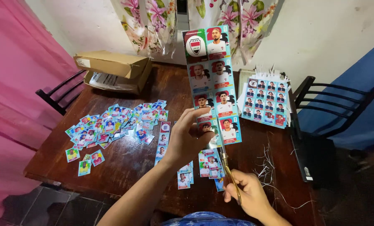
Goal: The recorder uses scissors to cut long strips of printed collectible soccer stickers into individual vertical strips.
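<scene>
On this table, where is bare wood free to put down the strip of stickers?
Bare wood lies between the open cardboard box and the stack of uncut sticker sheets, and along the near left edge of the dark wooden table. The scattered pile of cut stickers crowds the left; thin paper trimmings litter the right.

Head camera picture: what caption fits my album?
Left hand holds up a sticker sheet while right hand cuts it with scissors.

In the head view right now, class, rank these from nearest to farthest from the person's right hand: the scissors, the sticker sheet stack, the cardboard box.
1. Scissors: held in the right hand.
2. Sticker sheet stack: farther back, right side of the table.
3. Cardboard box: far left corner.
</scene>
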